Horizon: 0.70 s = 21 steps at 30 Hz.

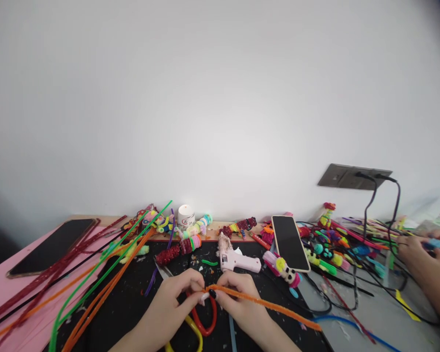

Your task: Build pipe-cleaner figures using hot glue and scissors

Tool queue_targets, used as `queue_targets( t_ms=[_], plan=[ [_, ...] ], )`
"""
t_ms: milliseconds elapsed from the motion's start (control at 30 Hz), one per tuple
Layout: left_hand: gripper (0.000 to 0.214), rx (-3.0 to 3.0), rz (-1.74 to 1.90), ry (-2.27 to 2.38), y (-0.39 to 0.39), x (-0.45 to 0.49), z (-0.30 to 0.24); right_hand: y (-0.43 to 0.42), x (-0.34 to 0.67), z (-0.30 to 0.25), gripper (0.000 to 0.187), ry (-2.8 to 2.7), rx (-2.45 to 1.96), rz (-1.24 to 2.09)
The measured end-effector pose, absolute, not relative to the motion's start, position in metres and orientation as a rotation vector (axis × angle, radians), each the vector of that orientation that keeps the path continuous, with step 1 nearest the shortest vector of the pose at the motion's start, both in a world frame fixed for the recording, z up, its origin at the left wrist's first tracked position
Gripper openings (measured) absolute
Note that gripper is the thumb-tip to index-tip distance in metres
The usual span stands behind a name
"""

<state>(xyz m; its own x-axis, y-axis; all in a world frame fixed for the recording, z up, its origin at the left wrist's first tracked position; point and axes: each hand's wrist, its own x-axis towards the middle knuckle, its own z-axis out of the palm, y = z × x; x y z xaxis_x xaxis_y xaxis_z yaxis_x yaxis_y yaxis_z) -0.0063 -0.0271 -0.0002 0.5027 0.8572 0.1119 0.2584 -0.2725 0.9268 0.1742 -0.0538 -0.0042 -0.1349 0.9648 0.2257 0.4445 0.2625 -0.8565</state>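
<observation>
An orange pipe cleaner (275,307) runs between my two hands, its long free end stretching to the right. My left hand (176,305) pinches it near one end, close to a small white piece at the fingertips. Close beside it, my right hand (238,300) grips the same pipe cleaner between thumb and finger. Below the hands lie scissors with red and yellow handles (215,318), partly covered by my left hand. Just beyond stands a pale pink glue gun (242,262) on the black mat (139,303).
Green pipe cleaners (95,281) and dark red ones (55,269) lie at left, near a phone (55,244). Another phone (290,243), a white cup (186,216) and several pipe-cleaner figures line the wall. Cords hang from an outlet (352,176). At right, another person's hands (421,261) work.
</observation>
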Motion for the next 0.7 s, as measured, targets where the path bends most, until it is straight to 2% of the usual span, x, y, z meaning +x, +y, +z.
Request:
queue_targets(
  t_ms=[467, 700],
  plan=[
    [0.009, 1.91, 0.804, 0.955, -0.0272, -0.0063, 0.0026, -0.0549, 0.1728, -0.005, 0.017, -1.75, -1.32, 0.725],
    [0.005, 1.746, 0.815, 0.903, -0.026, -0.0055, -0.0018, -0.0531, 0.173, -0.0067, 0.012, -1.711, -1.332, 0.759]
  ],
)
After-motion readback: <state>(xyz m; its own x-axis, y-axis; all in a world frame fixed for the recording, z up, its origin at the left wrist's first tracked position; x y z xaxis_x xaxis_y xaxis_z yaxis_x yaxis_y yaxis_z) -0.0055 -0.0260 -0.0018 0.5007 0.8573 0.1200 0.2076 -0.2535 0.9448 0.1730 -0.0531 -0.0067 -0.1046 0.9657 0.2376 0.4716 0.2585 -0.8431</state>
